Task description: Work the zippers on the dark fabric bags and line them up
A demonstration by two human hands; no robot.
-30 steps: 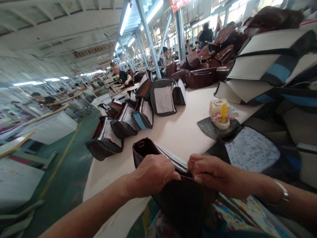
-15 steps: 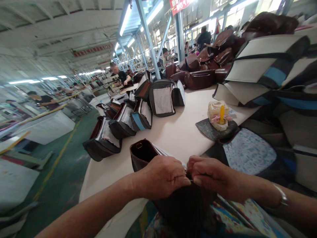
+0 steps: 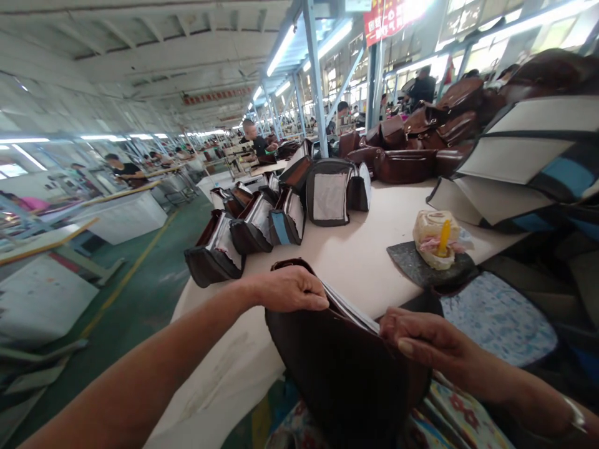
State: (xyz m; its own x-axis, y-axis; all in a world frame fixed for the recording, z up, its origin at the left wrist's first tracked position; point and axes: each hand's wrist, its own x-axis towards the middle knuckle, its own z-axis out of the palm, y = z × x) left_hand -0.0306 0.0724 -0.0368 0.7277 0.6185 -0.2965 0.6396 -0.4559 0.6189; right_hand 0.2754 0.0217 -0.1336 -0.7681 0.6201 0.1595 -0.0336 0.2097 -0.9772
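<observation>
Dark-brown leather-look open-topped bag point(image 3: 341, 374) | from where I stand, at edge of smooth cream tabletop point(image 3: 374, 231) | left hand point(image 3: 291, 289), right hand point(image 3: 423, 340) both pinching rim point(image 3: 352, 320) | likely light, soft-walled, slightly slick | best hold: layered rim

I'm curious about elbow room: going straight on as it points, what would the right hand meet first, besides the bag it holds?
Probably the left hand, gripping the same bag, though depth is unclear.

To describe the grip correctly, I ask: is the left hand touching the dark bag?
Touching. In the head view, the left hand grips the dark bag at its top edge.
</observation>
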